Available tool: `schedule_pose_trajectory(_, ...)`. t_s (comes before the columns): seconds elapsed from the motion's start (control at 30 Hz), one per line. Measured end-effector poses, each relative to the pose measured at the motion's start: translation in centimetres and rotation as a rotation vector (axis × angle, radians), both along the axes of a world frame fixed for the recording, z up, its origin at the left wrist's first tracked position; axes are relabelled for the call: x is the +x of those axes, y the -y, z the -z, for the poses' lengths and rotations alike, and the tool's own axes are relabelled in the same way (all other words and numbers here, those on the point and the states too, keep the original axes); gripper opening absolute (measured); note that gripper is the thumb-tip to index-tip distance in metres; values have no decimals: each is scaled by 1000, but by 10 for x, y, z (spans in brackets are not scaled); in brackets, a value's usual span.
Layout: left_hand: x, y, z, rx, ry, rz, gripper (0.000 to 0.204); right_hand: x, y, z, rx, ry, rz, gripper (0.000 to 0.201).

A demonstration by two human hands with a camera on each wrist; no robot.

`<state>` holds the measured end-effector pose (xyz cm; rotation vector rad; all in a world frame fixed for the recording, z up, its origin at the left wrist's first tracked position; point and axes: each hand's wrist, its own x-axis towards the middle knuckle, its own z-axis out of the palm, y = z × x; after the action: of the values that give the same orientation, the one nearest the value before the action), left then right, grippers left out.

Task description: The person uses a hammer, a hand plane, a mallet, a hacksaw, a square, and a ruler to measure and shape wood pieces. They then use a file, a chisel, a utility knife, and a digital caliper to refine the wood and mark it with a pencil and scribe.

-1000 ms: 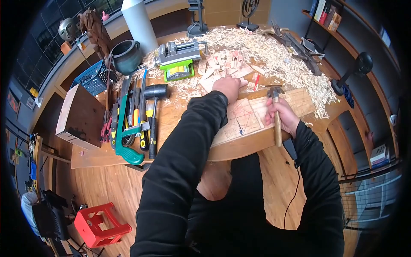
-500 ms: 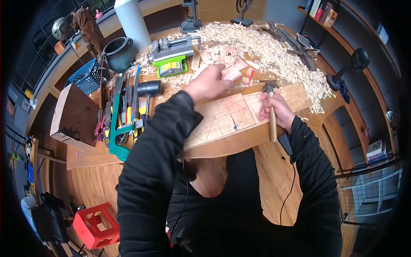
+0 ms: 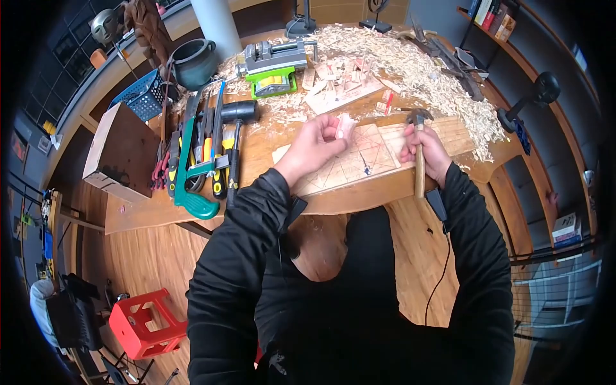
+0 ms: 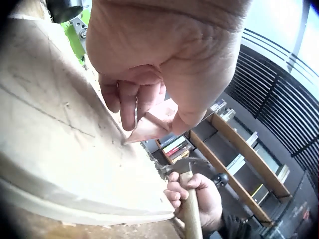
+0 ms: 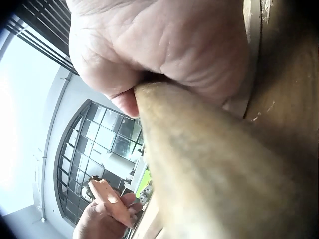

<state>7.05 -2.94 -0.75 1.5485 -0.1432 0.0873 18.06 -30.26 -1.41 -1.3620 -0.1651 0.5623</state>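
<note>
My left hand point(image 3: 314, 149) pinches a small pinkish wood block point(image 3: 346, 124) between thumb and fingers, above the flat board point(image 3: 333, 172). Up close in the left wrist view, the block tapers to an edge near the board's surface. Red and dark lines are drawn across this board, with a small dark blue mark point(image 3: 367, 171) near its front edge. The claw hammer point(image 3: 419, 168) is in my right hand point(image 3: 428, 151), which grips the wooden handle just under the metal head. Right of the marked board, a longer plank point(image 3: 457, 138) extends beyond the hammer.
Behind the board lie wood offcuts point(image 3: 343, 80) and a broad heap of shavings point(image 3: 436, 96). A vise point(image 3: 276, 56) stands at the back. To the left are a black mallet point(image 3: 239, 111), a green-framed saw point(image 3: 187, 157) and a wooden box point(image 3: 122, 151). A red stool point(image 3: 146, 324) stands below.
My left hand has come back from the offcuts at the rear, bringing the wood block over the marked board. My right hand keeps its grip on the hammer in much the same place.
</note>
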Motion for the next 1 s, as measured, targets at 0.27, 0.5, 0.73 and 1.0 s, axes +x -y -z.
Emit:
schedule_pose_trajectory(0.27, -6, -1, 6, 147, 34, -2, 30, -19, -17, -28, 61, 78, -109, 16)
schedule_pose_trajectory(0.5, -18, 3, 12, 154, 96, -50, 37, -70, -47, -85, -137, 339, -282, 24)
schedule_pose_trajectory(0.73, -16, 4, 20, 185, 200, -70, 30, -95, -70, -125, -317, 338, -307, 30)
schedule_pose_trajectory(1.0, -21, 5, 18, 126, 196, -41, 31, -94, -81, -119, -312, 249, -437, 29)
